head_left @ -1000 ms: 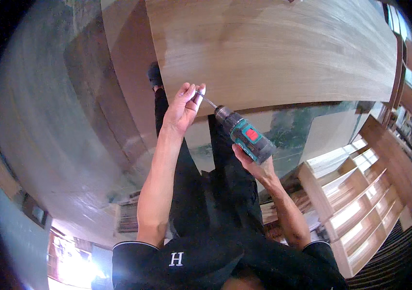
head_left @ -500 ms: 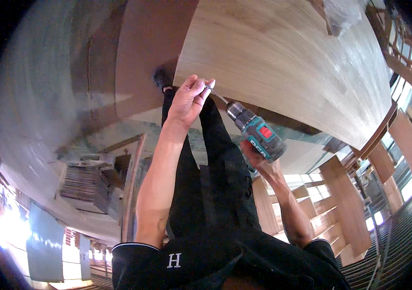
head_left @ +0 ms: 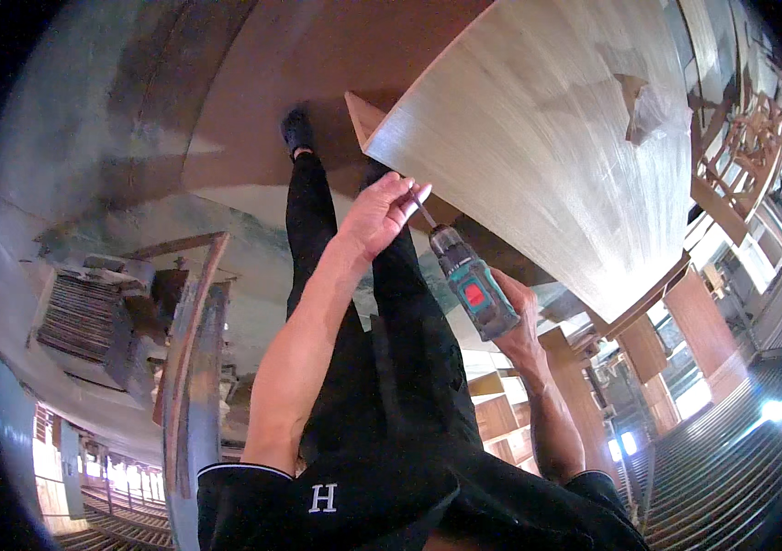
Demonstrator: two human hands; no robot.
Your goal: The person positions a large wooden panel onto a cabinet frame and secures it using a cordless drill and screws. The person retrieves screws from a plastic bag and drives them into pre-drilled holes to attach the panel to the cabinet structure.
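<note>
My right hand (head_left: pixel 519 321) is wrapped round the handle of a teal and black cordless drill (head_left: pixel 475 289), which points up and to the left. A long thin bit (head_left: pixel 424 211) runs from its chuck to the fingertips of my left hand (head_left: pixel 378 217). The left thumb and fingers are pinched together at the bit's tip. What they hold there is too small to make out. Just beyond both hands lies the near edge of a large pale wood-grain panel (head_left: pixel 547 138).
Clear plastic wrapping (head_left: pixel 655 115) lies on the panel. At the left stand a stack of thin slats (head_left: pixel 83 317) and an upright wooden frame (head_left: pixel 191 331). Wooden shelving (head_left: pixel 494 420) is at the lower right. My shoe (head_left: pixel 296 129) rests on brown flooring (head_left: pixel 267 64).
The view has turned, and the panel now sits farther right, with its corner and underside edge showing. The drill points more steeply upward. My left fingers stay pinched at the bit's tip.
</note>
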